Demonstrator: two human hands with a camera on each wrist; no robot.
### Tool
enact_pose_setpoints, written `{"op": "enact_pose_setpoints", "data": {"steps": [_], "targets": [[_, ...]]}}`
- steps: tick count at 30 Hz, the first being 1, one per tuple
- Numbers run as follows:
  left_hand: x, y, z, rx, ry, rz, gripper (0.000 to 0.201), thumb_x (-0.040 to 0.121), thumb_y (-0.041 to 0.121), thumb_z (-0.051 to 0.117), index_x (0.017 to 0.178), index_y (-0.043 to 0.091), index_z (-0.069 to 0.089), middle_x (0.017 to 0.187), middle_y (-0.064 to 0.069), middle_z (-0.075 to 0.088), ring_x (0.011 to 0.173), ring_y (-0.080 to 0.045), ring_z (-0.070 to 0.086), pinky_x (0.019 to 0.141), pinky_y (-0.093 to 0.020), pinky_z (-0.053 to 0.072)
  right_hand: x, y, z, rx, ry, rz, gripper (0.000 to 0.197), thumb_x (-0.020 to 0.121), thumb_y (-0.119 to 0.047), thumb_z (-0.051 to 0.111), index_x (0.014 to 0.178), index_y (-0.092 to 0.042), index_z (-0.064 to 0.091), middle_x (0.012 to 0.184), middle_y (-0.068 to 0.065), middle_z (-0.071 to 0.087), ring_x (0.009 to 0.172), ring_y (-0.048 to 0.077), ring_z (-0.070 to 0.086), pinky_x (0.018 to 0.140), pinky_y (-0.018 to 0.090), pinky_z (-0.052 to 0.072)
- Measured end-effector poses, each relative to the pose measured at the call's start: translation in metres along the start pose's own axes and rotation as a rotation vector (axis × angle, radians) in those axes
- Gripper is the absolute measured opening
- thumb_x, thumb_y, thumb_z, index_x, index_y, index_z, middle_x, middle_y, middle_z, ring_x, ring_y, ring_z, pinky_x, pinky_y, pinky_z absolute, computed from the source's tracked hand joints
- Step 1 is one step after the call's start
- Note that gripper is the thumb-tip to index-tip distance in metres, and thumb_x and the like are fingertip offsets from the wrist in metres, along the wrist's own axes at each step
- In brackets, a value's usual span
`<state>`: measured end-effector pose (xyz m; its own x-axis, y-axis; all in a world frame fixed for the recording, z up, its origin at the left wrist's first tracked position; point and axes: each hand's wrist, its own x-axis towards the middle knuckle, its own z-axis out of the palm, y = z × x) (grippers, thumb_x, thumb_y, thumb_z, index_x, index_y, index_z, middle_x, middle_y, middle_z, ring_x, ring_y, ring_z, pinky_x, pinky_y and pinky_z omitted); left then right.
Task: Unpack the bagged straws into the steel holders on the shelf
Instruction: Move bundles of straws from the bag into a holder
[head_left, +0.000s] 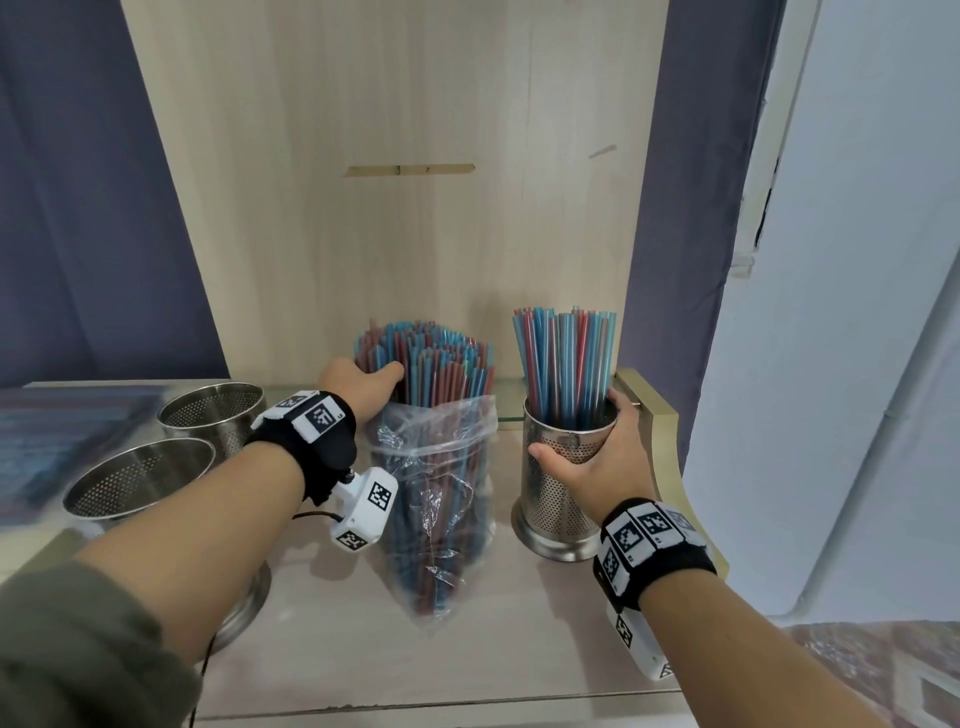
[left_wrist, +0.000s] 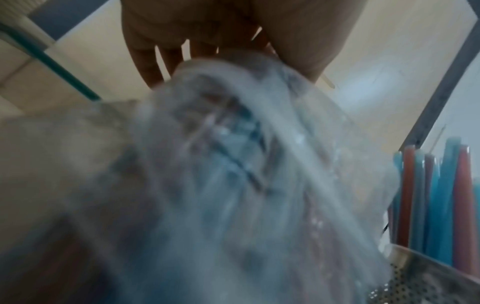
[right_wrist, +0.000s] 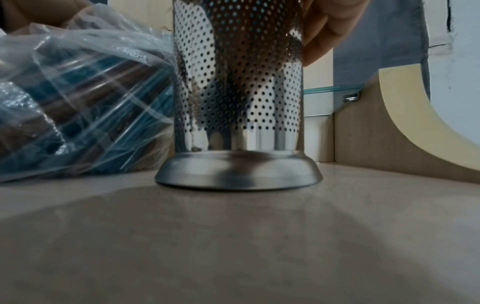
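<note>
A clear plastic bag (head_left: 441, 499) full of red and blue straws (head_left: 436, 364) stands upright mid-shelf, also seen in the wrist views (left_wrist: 233, 185) (right_wrist: 78, 102). My left hand (head_left: 363, 389) grips the bundle of straws just above the bag's mouth, thumb on the near side. To the right stands a perforated steel holder (head_left: 566, 483) (right_wrist: 237, 92) with straws (head_left: 566, 358) in it. My right hand (head_left: 597, 457) wraps round this holder's upper half, fingers at its rim. The holder's base rests flat on the shelf.
Two more perforated steel holders (head_left: 213, 410) (head_left: 140, 478) stand at the left, both with nothing showing inside. The wooden back panel (head_left: 405, 208) is close behind. A curved shelf side (head_left: 660, 426) and glass ledge (right_wrist: 332, 90) bound the right. The shelf front (head_left: 415, 649) is bare.
</note>
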<state>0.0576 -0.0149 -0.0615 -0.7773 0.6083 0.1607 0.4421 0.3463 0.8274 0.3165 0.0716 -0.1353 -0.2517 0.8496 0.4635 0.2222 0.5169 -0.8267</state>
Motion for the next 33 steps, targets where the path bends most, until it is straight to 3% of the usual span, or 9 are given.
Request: {"op": "enact_pose_setpoints", "data": {"steps": [3, 7, 12, 18, 22, 25, 27, 30, 33], "targets": [[0.001, 0.008, -0.002, -0.110, 0.035, 0.035, 0.035, 0.089, 0.035, 0.063, 0.064, 0.013, 0.054, 0.063, -0.003, 0.052, 0.063, -0.024, 0.051, 0.064, -0.031, 0.041, 0.000, 0.000, 0.000, 0.008, -0.001, 0.006, 0.103, 0.064, -0.026, 0.092, 0.146, -0.014, 0.030, 0.110, -0.025, 0.042, 0.111, -0.001, 0.045, 0.097, 0.013, 0.036], [0.007, 0.019, -0.010, -0.147, 0.050, 0.113, 0.040, 0.091, 0.034, 0.061, 0.058, 0.015, 0.050, 0.056, -0.004, 0.046, 0.058, -0.024, 0.046, 0.061, -0.031, 0.036, -0.001, -0.001, 0.000, 0.008, -0.008, 0.005, 0.104, 0.064, -0.028, 0.091, 0.146, -0.014, 0.029, 0.116, -0.018, 0.042, 0.111, 0.000, 0.045, 0.096, 0.015, 0.036], [0.010, 0.037, -0.023, -0.170, 0.051, 0.199, 0.039, 0.094, 0.027, 0.056, 0.060, 0.014, 0.044, 0.055, -0.003, 0.037, 0.050, -0.020, 0.034, 0.048, -0.030, 0.029, -0.002, -0.002, -0.001, 0.013, -0.008, -0.005, 0.103, 0.064, -0.028, 0.092, 0.146, -0.014, 0.030, 0.117, -0.016, 0.043, 0.111, 0.002, 0.046, 0.096, 0.016, 0.036], [0.021, 0.060, -0.049, -0.283, 0.121, 0.294, 0.024, 0.094, 0.027, 0.057, 0.077, 0.010, 0.057, 0.065, -0.005, 0.046, 0.058, -0.021, 0.041, 0.063, -0.032, 0.036, -0.002, -0.003, 0.000, 0.022, -0.006, -0.005, 0.104, 0.062, -0.028, 0.092, 0.145, -0.016, 0.031, 0.116, -0.018, 0.045, 0.112, 0.003, 0.048, 0.102, 0.022, 0.039], [0.032, 0.073, -0.068, -0.440, 0.077, 0.344, 0.024, 0.093, 0.018, 0.053, 0.076, 0.011, 0.069, 0.072, 0.003, 0.072, 0.072, -0.014, 0.070, 0.080, -0.031, 0.054, -0.001, -0.002, -0.001, 0.025, -0.016, -0.009, 0.099, 0.063, -0.025, 0.092, 0.141, -0.021, 0.032, 0.105, -0.033, 0.040, 0.098, -0.010, 0.049, 0.094, 0.011, 0.037], [0.034, 0.082, -0.083, -0.480, 0.193, 0.387, 0.027, 0.085, 0.018, 0.053, 0.062, 0.013, 0.067, 0.054, 0.006, 0.067, 0.064, -0.017, 0.066, 0.077, -0.037, 0.057, -0.001, -0.002, -0.001, 0.025, -0.019, -0.012, 0.100, 0.063, -0.025, 0.092, 0.143, -0.018, 0.032, 0.104, -0.036, 0.038, 0.104, -0.001, 0.049, 0.099, 0.017, 0.037], [0.030, 0.091, -0.092, -0.579, 0.298, 0.432, 0.028, 0.085, 0.017, 0.052, 0.058, 0.013, 0.060, 0.047, 0.006, 0.062, 0.054, -0.015, 0.060, 0.068, -0.034, 0.057, -0.001, -0.002, -0.001, 0.024, -0.020, -0.015, 0.101, 0.063, -0.026, 0.092, 0.143, -0.017, 0.032, 0.104, -0.036, 0.038, 0.107, 0.001, 0.048, 0.098, 0.016, 0.036], [0.019, 0.116, -0.109, -0.834, 0.409, 0.544, 0.026, 0.090, 0.020, 0.052, 0.065, 0.015, 0.050, 0.044, 0.005, 0.055, 0.045, -0.016, 0.052, 0.056, -0.031, 0.050, -0.001, -0.002, -0.001, 0.025, -0.026, -0.008, 0.100, 0.063, -0.026, 0.092, 0.143, -0.019, 0.032, 0.104, -0.036, 0.039, 0.097, -0.010, 0.049, 0.090, 0.007, 0.035], [0.002, 0.146, -0.127, -1.059, 0.386, 0.657, 0.023, 0.092, 0.017, 0.050, 0.070, 0.013, 0.045, 0.048, 0.005, 0.050, 0.046, -0.016, 0.049, 0.056, -0.032, 0.047, -0.001, -0.001, -0.002, 0.032, -0.030, -0.001, 0.099, 0.064, -0.026, 0.092, 0.142, -0.021, 0.031, 0.103, -0.035, 0.040, 0.093, -0.015, 0.048, 0.076, -0.005, 0.033]]}}
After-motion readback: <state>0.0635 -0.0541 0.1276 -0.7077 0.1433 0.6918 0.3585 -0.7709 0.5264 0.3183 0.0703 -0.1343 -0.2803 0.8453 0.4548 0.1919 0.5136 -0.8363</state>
